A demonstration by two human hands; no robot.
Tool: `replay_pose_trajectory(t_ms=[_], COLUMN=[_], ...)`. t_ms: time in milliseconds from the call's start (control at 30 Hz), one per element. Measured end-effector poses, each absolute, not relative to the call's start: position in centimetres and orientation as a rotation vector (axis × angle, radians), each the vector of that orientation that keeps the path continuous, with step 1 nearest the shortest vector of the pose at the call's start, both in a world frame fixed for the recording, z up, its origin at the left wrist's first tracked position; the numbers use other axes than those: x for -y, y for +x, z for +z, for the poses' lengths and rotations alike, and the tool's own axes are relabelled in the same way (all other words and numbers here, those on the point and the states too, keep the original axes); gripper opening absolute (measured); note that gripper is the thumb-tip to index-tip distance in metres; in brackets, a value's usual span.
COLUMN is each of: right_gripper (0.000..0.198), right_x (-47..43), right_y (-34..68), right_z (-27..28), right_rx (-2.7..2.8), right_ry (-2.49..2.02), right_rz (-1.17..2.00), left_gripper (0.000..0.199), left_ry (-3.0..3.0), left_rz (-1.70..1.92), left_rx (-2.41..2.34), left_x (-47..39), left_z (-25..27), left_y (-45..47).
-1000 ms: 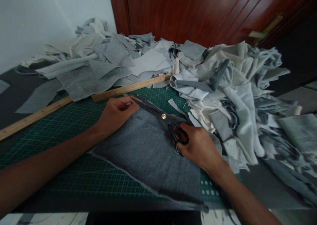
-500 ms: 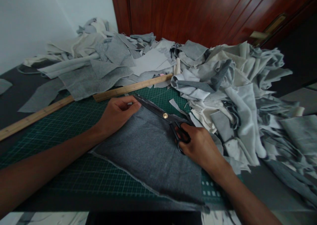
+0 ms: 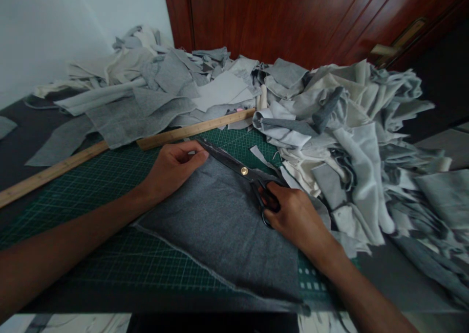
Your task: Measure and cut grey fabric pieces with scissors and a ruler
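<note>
A piece of dark grey fabric (image 3: 223, 225) lies spread before me, its lower edge running slantwise toward the table's front. My left hand (image 3: 179, 164) pinches the fabric's far upper corner between thumb and fingers. Black-handled scissors (image 3: 234, 164) with a brass pivot screw lie along the fabric's upper edge, blades nearly together and tips close to my left fingertips. My right hand (image 3: 289, 208) grips the scissors, fingers through the handle loops. A narrow pale strip of cloth (image 3: 262, 157) rests just beyond the blades.
Under the fabric is a green gridded cutting mat (image 3: 102, 210). Wooden rulers (image 3: 198, 128) cross its far side. Heaps of grey and cream fabric scraps (image 3: 351, 113) line the back and right of the table. Behind them stands a reddish wooden door (image 3: 278, 20) with a handle.
</note>
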State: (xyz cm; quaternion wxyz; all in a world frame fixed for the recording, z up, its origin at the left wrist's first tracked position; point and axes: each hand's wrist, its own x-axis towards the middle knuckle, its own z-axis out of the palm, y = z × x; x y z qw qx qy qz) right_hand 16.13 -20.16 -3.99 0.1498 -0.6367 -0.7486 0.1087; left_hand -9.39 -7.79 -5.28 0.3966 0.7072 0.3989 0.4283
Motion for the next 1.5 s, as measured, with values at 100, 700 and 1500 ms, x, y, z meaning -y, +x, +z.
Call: replay_pose_trajectory(t_ms=[100,700,1500], right_gripper=[0.008,0.012,0.013], right_x=[20.19,20.19,20.33], right_y=[15.98,15.99,16.03], right_z=[-3.71,-3.75,-3.76], right_rx=[2.152,2.141,2.159], right_ry=[-1.846,-1.841,-1.853], right_rz=[0.316,0.364,0.380], left_gripper=[0.018,0.018,0.021], left_ry=[1.738,1.752,1.781], left_rz=[1.090,1.084,1.042], left_rx=[-0.984,-0.975,-0.982], left_x=[7.93,8.15,8.12], left_z=[-5.27,-4.67,-4.85], left_y=[-9.23,-9.09,-9.28])
